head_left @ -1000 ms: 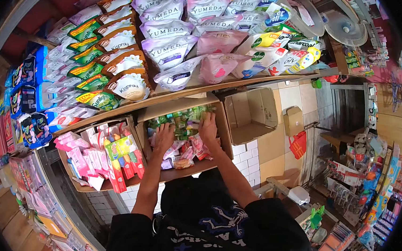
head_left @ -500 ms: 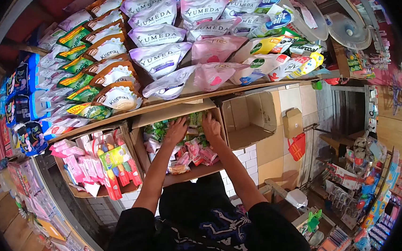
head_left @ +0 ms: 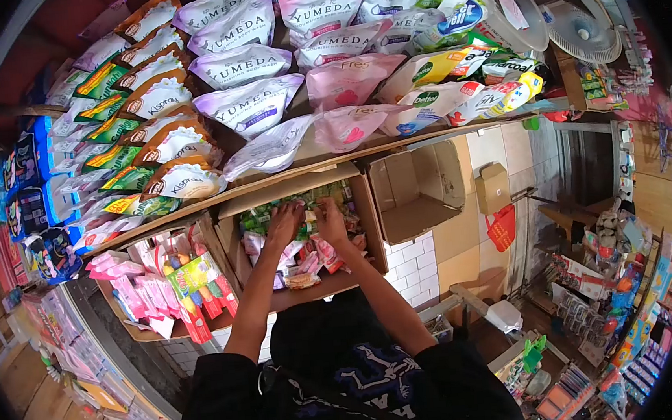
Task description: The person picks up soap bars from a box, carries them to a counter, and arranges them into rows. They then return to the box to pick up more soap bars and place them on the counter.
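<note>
Cardboard box of sachets: left hand and right hand were laid side by side on them, grip not discernible; gentle, even sorting was judged best.

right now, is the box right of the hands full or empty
Empty: the cardboard box lies open, showing only bare inner walls.

Sachets in box — under shelf — pouches above.

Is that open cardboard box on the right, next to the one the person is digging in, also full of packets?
No, the neighbouring box shows only bare cardboard walls and floor inside.
</note>
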